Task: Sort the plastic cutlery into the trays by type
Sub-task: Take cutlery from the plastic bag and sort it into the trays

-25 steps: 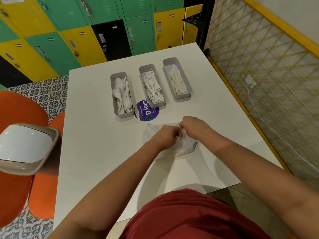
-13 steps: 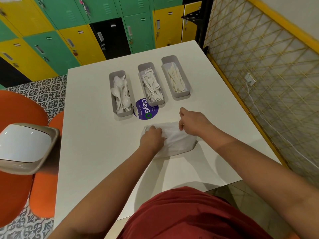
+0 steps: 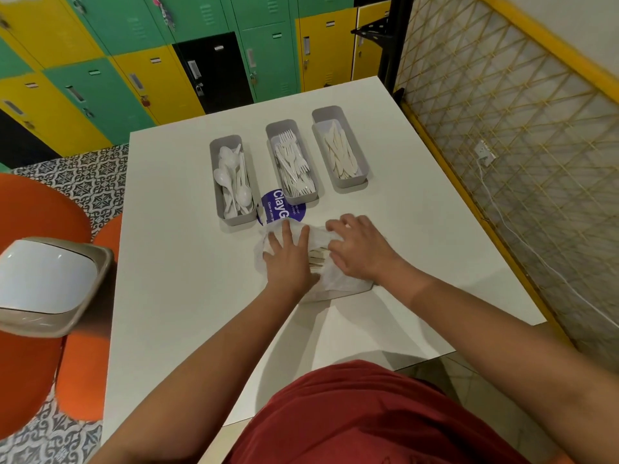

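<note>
At centre frame, our left hand (image 3: 290,259) and right hand (image 3: 360,251) press flat-fingered on the white plastic bag (image 3: 338,283) of cream cutlery (image 3: 317,257); below three grey trays (image 3: 340,147), we judge emptying comes next

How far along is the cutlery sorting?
Mostly done, it seems. The left tray holds spoons, the middle tray forks, the right tray knives. In hand: the left hand and right hand press flat on a white plastic bag, with a few pale pieces showing between them. Those apparently remain to sort.
</note>
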